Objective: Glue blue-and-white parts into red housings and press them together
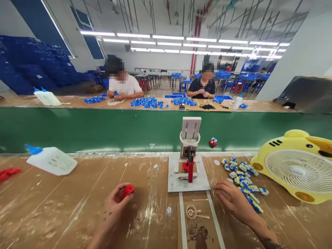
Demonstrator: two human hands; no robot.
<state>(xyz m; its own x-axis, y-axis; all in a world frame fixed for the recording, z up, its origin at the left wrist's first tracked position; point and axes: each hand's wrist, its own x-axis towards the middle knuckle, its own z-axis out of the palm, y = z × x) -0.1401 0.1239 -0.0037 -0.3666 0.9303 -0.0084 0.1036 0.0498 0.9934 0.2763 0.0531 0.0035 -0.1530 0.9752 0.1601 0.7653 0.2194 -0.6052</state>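
Observation:
My left hand is closed round a small red part, above the brown bench left of centre. To the right, my right hand reaches over the bench with its fingers apart and nothing seen in them, beside the white base of a clamp fixture. That fixture has a red handle and an upright pale plate; a red piece sits low in it. Just right of the fixture lies a heap of small white, blue and yellow parts. A small clear cup and thin sticks lie in front of the base.
A yellow fan stands at the right. A glue bottle lies at the left near red pieces. Behind a green partition, two people sit at a bench with blue parts.

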